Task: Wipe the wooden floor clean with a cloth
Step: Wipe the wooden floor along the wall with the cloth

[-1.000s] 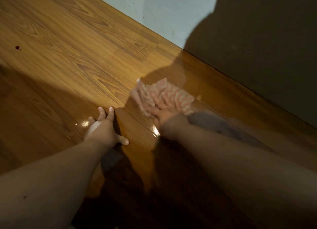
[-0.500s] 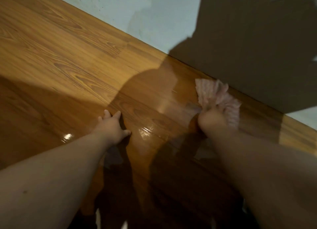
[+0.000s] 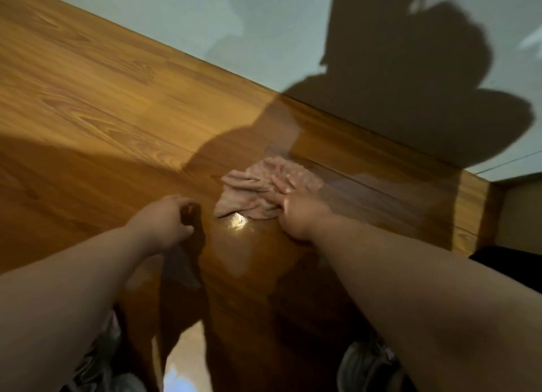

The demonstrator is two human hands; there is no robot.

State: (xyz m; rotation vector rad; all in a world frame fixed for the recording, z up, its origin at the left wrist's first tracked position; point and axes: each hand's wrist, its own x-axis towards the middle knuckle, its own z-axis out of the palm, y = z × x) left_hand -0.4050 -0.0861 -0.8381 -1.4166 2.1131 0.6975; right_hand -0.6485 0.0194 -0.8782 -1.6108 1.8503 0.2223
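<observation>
A crumpled pink cloth [image 3: 249, 192] lies on the glossy wooden floor [image 3: 102, 104], in the shadow near the middle of the view. My right hand [image 3: 296, 212] presses flat on the cloth's right side, fingers spread forward over it; motion blur smears both. My left hand [image 3: 167, 221] rests on the bare wood just left of the cloth, fingers loosely curled and holding nothing. A bright wet glare [image 3: 239, 223] shines on the wood right below the cloth.
A pale wall [image 3: 234, 24] runs diagonally along the far edge of the wood, with my shadow cast on it. The wooden surface ends at an edge [image 3: 469, 215] on the right. Shoes [image 3: 360, 365] show at the bottom.
My right hand has swept the cloth back from the wall side at the right toward the middle, close to my left hand. The left hand stayed planted, fingers now more curled.
</observation>
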